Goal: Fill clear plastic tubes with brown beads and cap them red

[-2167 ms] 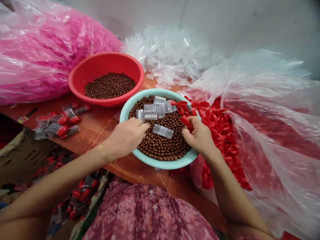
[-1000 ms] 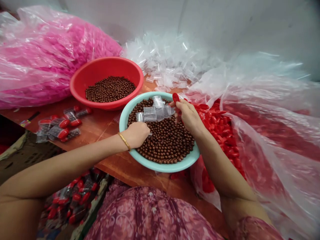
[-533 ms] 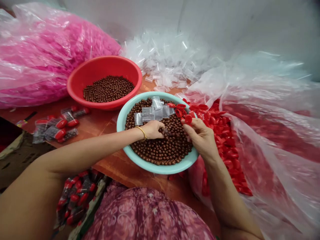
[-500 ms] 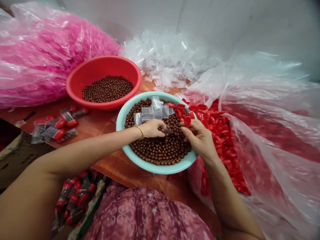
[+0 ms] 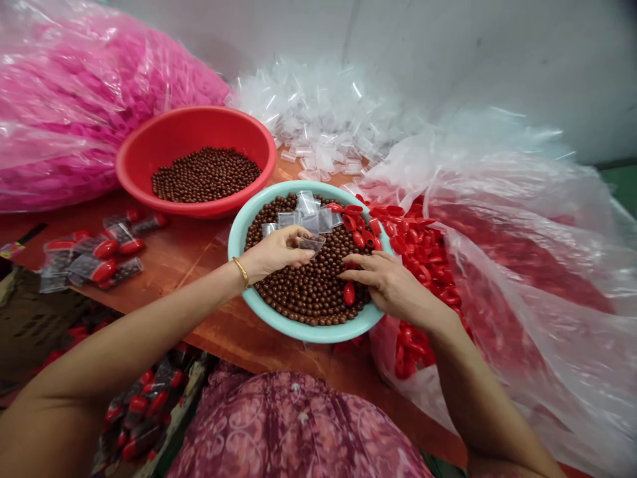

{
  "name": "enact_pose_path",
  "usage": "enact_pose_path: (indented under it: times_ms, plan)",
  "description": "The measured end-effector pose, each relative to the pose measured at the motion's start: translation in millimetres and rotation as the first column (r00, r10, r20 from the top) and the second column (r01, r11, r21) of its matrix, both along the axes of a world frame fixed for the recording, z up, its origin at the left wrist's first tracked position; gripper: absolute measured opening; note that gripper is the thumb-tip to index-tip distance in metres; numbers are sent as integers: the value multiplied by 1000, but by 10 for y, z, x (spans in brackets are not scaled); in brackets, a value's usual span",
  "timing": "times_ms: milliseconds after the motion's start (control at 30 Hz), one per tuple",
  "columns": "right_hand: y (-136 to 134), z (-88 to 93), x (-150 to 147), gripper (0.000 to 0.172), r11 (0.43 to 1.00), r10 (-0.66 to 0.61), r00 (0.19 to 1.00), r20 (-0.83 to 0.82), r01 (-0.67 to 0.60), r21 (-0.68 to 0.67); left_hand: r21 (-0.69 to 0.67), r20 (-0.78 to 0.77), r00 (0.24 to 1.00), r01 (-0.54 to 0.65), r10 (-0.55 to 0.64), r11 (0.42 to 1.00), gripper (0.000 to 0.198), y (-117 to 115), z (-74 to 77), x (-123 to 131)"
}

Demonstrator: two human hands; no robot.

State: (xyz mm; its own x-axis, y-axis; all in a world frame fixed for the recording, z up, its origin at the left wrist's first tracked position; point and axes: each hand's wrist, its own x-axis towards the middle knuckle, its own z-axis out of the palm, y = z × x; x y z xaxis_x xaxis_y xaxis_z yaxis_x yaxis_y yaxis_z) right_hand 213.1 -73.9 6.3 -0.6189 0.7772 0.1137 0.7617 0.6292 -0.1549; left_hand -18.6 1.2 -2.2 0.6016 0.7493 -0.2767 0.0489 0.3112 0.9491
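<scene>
The right hand (image 5: pixel 395 284) hangs over glossy brown balls (image 5: pixel 308 300) in a round turquoise plastic bowl (image 5: pixel 318 334), fingers loosely spread beside an oval red plastic cap (image 5: pixel 349 293); contact is hard to tell. Beyond, the left hand (image 5: pixel 279 252) pinches a small clear plastic sleeve (image 5: pixel 313 247) above the balls. A round red plastic basin (image 5: pixel 196 126) stands farther back.
</scene>
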Motion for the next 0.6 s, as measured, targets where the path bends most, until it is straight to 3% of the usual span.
enact_pose_path:
  times_ms: [33, 100, 167, 233, 333, 433, 500, 600]
  plan:
    - [-23, 17, -21, 41, 999, -32, 999, -23, 32, 1, -8, -11, 1000, -8, 8, 1000, 25, 2, -11, 2]
    - [-74, 34, -115, 28, 972, -234, 972, -30, 235, 29, -17, -4, 1000, -25, 25, 1000, 22, 5, -22, 8]
    - [-109, 35, -258, 33, 857, -516, 854, 70, 513, 57, -50, 5, 1000, -23, 23, 998, 22, 1, -14, 7]
    - [-108, 32, -402, 39, 750, -653, 720, 235, 659, 64, -120, -6, 999, 33, -34, 992, 23, -12, 8, -7]
    - [-51, 38, -522, 26, 752, -613, 694, 377, 659, 10, -193, -7, 994, 106, -110, 975, 21, -33, 61, -40]
    - [4, 43, -490, 19, 762, -608, 725, 324, 648, -20, -235, -28, 994, 98, -108, 967, 15, -41, 109, -57]
    - [14, 22, -422, 23, 741, -651, 741, 165, 667, -79, -256, -42, 989, 124, -139, 959, 12, -36, 120, -54]
    - [11, -48, -356, 31, 742, -668, 696, -264, 594, -311, -202, -22, 982, 180, -188, 963, 15, -25, 96, -31]
